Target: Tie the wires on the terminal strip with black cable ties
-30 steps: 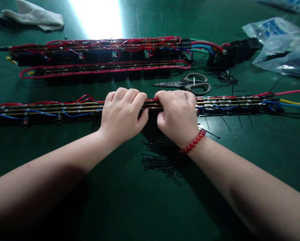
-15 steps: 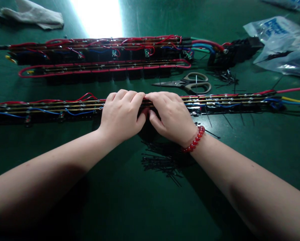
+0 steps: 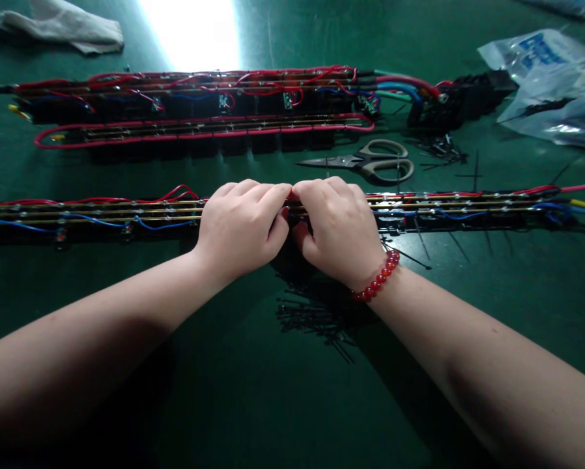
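Observation:
A long wired assembly [image 3: 443, 204], with brass-coloured rods, red and blue wires and small circuit boards, lies across the green table. My left hand [image 3: 241, 225] is closed over its middle, fingers on the far side and thumb on the near side. Right beside it, my right hand [image 3: 339, 231], with a red bead bracelet [image 3: 378, 281] at the wrist, grips the same assembly in the same way. The index fingertips almost meet on the far edge. Both palms and the other fingertips are hidden. Thin black cable ties [image 3: 422, 238] stick out from the assembly's near side.
Loose black cable ties [image 3: 316, 319] lie nearer me. Beyond the assembly rest scissors [image 3: 365, 161], more cable ties [image 3: 442, 150] and a second wired assembly [image 3: 189, 91] with a red wire loop [image 3: 204, 133]. Plastic bags [image 3: 556, 85] are at far right, a pale cloth [image 3: 68, 26] at far left.
The long assembly has slid to the right, with its near-side cable ties. Both hands have shifted slightly right and keep their grip.

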The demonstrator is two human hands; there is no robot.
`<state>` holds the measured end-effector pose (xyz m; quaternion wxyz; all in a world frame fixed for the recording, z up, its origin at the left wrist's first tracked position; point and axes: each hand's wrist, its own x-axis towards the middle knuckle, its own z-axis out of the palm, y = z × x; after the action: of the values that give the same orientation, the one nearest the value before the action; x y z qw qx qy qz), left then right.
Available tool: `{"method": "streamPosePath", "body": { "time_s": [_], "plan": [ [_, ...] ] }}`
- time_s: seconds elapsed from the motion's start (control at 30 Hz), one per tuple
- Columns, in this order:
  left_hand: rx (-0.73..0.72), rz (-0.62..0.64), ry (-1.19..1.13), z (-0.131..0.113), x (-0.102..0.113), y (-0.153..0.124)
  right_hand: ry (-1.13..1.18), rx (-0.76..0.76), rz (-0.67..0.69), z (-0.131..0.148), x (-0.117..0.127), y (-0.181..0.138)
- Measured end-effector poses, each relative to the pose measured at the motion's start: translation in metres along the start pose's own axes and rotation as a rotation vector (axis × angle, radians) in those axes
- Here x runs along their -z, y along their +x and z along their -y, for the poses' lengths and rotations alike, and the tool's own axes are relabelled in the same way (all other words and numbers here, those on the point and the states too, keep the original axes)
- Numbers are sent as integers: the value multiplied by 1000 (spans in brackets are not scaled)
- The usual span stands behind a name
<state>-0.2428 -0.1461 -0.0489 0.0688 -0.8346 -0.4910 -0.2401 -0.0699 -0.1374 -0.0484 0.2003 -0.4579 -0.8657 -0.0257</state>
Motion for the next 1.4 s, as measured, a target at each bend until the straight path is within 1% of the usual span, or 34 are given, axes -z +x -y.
{"method": "streamPosePath", "body": {
  "time_s": [0.13, 0.33, 0.4, 0.5, 0.73, 1.0, 1.13, 1.2, 1.27, 1.3, 1.33, 1.37, 1.4],
  "plan": [
    [12, 30, 33, -2, 2, 1, -32, -56, -30, 4, 0, -2],
    [61, 107, 55, -2, 2, 2, 66, -148, -13, -3, -3, 1],
    [67, 130, 57, -2, 2, 3, 70, -159, 4, -6, -3, 2],
    [68, 151, 66, -1, 2, 3, 72, -137, 20, -7, -3, 1],
    [16, 141, 56, 1, 4, 4, 70, -152, -9, -2, -3, -1],
    [23, 139, 40, 1, 3, 5, 29, -131, 14, -3, -4, 0],
    [9, 120, 35, 2, 1, 5, 12, -120, 16, -3, -3, 1],
    [3, 84, 33, 3, 0, 3, 5, -119, 19, -4, -3, 1],
    [-47, 0, 15, 2, 2, 1, -3, -113, 29, -4, -3, 1],
    [-116, -52, -5, 2, 3, 1, -8, -111, 33, -5, -3, 2],
    [-229, -90, -33, 0, 5, 0, -13, -109, 39, -5, -4, 2],
    [-374, -100, -66, -2, 8, 0, -18, -110, 41, -5, -4, 2],
    [-536, -78, -100, -4, 11, 0, -19, -112, 42, -5, -4, 2]
  ]
}}
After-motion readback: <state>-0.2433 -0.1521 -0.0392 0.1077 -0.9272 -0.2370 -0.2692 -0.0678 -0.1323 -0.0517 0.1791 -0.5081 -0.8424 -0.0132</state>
